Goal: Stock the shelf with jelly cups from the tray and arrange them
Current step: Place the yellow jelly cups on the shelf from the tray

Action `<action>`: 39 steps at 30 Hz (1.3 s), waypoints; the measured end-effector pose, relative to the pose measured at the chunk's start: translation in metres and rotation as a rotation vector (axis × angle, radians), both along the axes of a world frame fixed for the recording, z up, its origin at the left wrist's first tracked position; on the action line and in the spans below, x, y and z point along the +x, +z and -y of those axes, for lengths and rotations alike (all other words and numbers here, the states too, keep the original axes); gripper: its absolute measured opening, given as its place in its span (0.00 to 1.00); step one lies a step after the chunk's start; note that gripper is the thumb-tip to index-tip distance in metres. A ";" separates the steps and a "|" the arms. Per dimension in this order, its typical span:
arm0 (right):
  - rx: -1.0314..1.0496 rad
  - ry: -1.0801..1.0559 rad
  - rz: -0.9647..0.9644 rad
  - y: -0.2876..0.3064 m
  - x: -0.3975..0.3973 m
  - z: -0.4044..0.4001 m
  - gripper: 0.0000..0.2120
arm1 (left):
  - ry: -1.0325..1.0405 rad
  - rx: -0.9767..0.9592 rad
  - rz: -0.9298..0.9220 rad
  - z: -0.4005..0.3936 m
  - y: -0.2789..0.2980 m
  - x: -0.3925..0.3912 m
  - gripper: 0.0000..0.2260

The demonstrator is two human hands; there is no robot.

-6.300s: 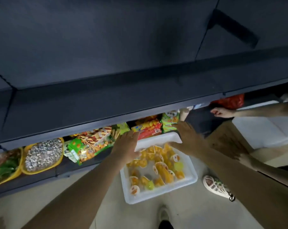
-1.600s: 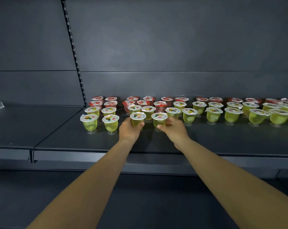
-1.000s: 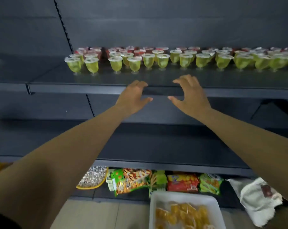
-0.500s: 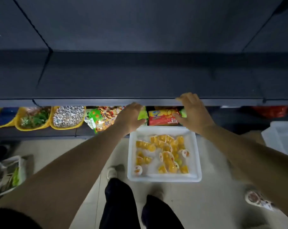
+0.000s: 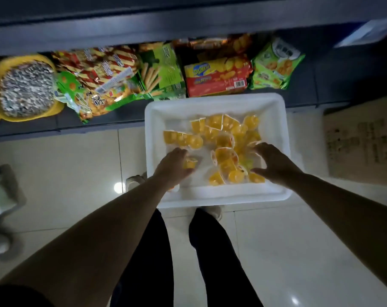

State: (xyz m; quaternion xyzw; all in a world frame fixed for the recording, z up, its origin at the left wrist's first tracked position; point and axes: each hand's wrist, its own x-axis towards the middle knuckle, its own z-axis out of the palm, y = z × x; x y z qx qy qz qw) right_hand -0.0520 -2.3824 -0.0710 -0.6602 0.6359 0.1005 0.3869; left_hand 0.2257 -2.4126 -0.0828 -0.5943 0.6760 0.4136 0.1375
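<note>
both hands are now dropping from the shelf into the white tray (image 5: 217, 197) of orange jelly cups (image 5: 226, 138), left hand (image 5: 173, 166) curling around an orange cup (image 5: 189, 163), right hand (image 5: 271, 161) spreading empty over the pile, starting another pickup.

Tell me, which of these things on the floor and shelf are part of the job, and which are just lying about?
Part of the job:
- white tray on the floor
- orange jelly cups heaped in it
- left hand, curled on one cup
- right hand, spread over the heap

Just lying about:
- snack bags
- red biscuit pack
- yellow bowl of seeds
- cardboard box
</note>
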 end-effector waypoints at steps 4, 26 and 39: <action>0.156 -0.019 -0.013 -0.051 -0.016 -0.006 0.31 | 0.073 0.070 0.047 -0.007 -0.056 -0.012 0.23; 0.202 0.064 0.043 -0.126 -0.025 -0.007 0.26 | 0.468 0.084 0.099 -0.016 -0.136 -0.040 0.24; 0.110 -0.108 0.168 -0.025 -0.023 -0.006 0.29 | 0.674 0.103 -0.223 0.007 -0.029 -0.026 0.15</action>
